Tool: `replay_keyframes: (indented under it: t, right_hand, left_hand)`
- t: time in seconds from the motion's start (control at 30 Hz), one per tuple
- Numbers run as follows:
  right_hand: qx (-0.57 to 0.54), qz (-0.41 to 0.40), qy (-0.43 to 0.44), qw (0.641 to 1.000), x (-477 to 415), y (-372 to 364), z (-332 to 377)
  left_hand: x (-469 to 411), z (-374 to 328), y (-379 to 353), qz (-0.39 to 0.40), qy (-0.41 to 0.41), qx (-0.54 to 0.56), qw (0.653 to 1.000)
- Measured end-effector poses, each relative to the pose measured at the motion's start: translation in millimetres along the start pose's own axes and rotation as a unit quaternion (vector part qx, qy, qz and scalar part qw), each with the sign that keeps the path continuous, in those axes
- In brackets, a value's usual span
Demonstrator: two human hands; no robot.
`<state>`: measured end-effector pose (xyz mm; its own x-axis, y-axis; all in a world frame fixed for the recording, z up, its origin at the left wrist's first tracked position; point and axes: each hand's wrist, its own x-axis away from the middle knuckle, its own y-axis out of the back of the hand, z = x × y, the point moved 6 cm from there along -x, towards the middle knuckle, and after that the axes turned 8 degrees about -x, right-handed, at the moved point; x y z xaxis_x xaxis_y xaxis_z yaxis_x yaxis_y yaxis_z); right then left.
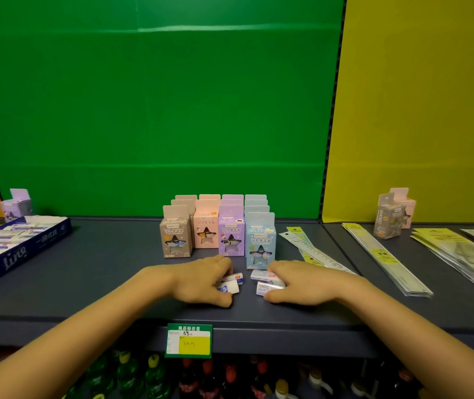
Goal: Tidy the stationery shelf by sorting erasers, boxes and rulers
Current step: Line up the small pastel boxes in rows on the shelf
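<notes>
Two erasers [234, 279] gripped under curled fingers of left hand [201, 280] and right hand [302, 283] each, likely gathering for tray [40, 240] far left.

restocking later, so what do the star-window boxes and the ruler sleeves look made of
Star-window boxes: likely matte printed cardboard, with folded hang tabs and crisp edges. Ruler sleeves: apparently clear glossy plastic film; they catch glare and the rulers show through.
</notes>
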<state>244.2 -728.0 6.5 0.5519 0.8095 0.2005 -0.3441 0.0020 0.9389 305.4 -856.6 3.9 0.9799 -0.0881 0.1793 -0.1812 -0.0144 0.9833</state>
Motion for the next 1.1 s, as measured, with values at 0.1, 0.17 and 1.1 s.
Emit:
replay_keyframes:
  t: [0.1,0.17,1.1]
  right_hand:
    - [0.032,-0.010,-0.003,0.999,-1.1,-0.1,5.6]
    - [0.043,-0.007,0.004,0.999,-0.5,-0.5,9.7]
    - [-0.106,-0.028,0.247,0.963,-60.2,-5.8,182.1]
  left_hand:
    - [0.4,0.2,-0.7,0.006,0.013,0.017,1.000]
    - [1.4,-0.1,-0.6,0.007,0.013,0.020,1.000]
    - [233.1,172.5,-32.8,-0.345,0.289,0.518,0.727]
